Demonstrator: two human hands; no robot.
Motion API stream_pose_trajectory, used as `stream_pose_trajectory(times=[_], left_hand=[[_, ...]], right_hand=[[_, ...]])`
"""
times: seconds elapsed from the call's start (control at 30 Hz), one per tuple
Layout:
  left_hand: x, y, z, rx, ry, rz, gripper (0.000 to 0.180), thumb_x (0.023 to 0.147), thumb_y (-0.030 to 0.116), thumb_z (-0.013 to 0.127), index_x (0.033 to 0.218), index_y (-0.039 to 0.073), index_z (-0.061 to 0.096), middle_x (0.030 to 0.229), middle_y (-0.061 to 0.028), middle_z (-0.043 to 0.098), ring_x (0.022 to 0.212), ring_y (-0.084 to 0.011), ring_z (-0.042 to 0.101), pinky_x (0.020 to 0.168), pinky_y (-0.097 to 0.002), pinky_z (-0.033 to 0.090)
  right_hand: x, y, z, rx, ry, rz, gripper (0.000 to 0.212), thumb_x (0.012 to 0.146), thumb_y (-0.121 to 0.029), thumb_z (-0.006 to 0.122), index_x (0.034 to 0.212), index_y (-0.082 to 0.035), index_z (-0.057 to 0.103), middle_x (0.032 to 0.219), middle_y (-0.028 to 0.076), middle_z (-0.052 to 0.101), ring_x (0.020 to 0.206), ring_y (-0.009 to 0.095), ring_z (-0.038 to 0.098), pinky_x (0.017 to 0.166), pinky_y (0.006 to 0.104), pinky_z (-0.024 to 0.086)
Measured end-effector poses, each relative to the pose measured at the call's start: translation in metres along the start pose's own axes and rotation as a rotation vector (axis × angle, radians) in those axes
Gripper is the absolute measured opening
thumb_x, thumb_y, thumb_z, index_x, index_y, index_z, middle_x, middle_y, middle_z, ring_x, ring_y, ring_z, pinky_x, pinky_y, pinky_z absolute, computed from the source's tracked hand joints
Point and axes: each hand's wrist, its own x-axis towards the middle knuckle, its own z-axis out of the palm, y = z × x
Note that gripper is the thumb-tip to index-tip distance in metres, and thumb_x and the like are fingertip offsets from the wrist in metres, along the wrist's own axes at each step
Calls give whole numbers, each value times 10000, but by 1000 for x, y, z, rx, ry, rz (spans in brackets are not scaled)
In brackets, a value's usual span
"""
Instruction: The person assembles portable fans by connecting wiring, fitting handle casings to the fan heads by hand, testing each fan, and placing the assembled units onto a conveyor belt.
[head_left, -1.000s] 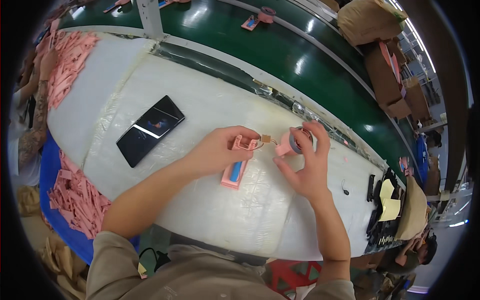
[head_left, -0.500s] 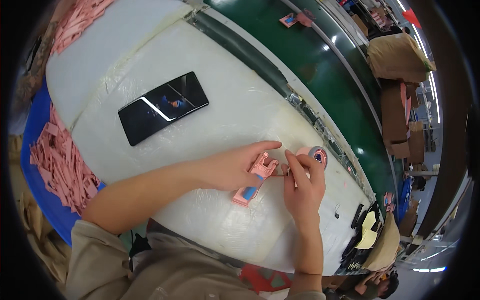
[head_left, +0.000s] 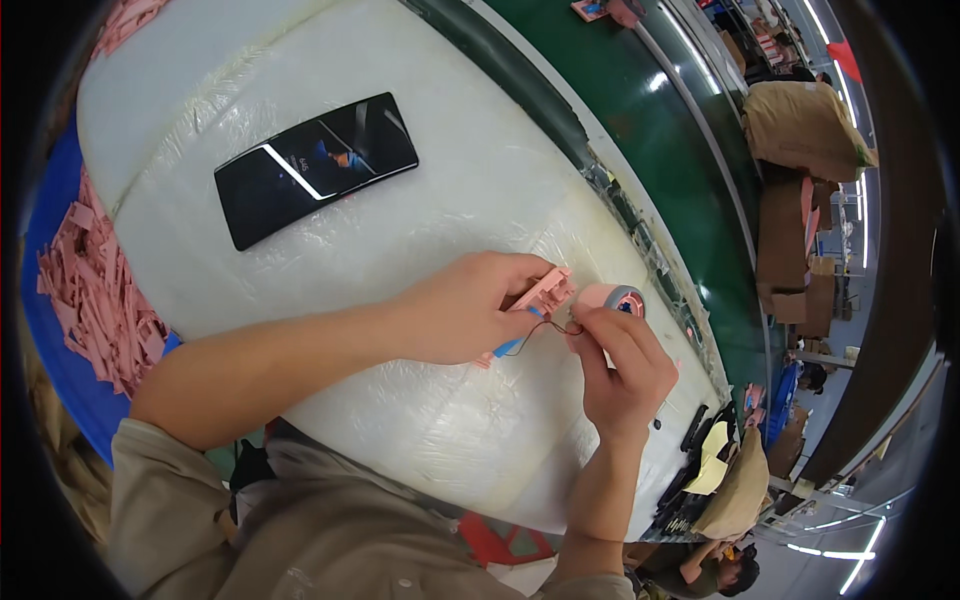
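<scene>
My left hand (head_left: 465, 308) is closed around a pink plastic part (head_left: 546, 294) with notched edges, which is tilted up on its side. A blue piece (head_left: 504, 349) on the part shows below my fingers. A thin dark wire (head_left: 533, 329) loops from the part toward my right hand (head_left: 628, 378). Thumb and fingertips of that hand pinch the wire's end; whether a small piece sits on the end is hidden. Just beyond the right fingertips stands a round pink-and-grey object (head_left: 624, 299), like a roll, partly covered by the hand.
A black phone (head_left: 316, 170) lies on the film-covered white table (head_left: 440, 430). At the left, a blue bin (head_left: 45, 330) holds many pink parts. Past the table edge runs a green surface (head_left: 640, 120). Black pieces and yellow paper (head_left: 711, 459) lie at the right corner. A person (head_left: 700, 572) is at lower right.
The pink part has turned from lying face-up to tilted on its side in my left hand. My right fingers have closed to a tighter pinch, with the wire showing more clearly. The view has shifted.
</scene>
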Motion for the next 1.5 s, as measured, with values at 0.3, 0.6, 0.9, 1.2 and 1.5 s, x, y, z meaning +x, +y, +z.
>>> stream_pose_trajectory(times=[0.3,0.6,0.9,1.2,1.5], left_hand=[[-3,17,-2,178,-30,-53,367,962,22,542,1329,9,552,908,-47,663,756,-65,558,644,-243,489],[0,9,-3,278,-25,52,285,972,49,532,1251,27,586,844,-41,647,682,-66,526,544,-254,475],[1,10,-1,259,-30,10,295,967,46,557,1259,16,593,861,-43,660,705,-69,535,601,-251,471],[2,7,0,178,-27,-31,367,964,27,579,1330,7,565,931,-43,667,777,-71,544,663,-257,473],[5,-1,0,154,15,71,277,936,103,605,1205,42,631,815,-110,663,602,-187,630,511,-338,539]], right_hand=[[-3,5,5,29,9,105,204,732,58,779,916,-25,744,864,84,749,746,209,725,671,274,569],[-1,5,9,-5,-17,50,244,753,119,759,978,25,739,859,98,738,753,164,715,694,263,573],[0,6,10,-15,12,-13,231,726,66,785,933,-29,746,858,93,742,736,205,720,652,266,563],[5,1,2,0,-63,-36,229,731,3,798,950,-42,745,894,88,745,742,207,723,658,273,564],[12,-10,5,30,-59,183,151,788,-36,784,935,-63,760,866,76,744,691,205,704,611,277,540]])
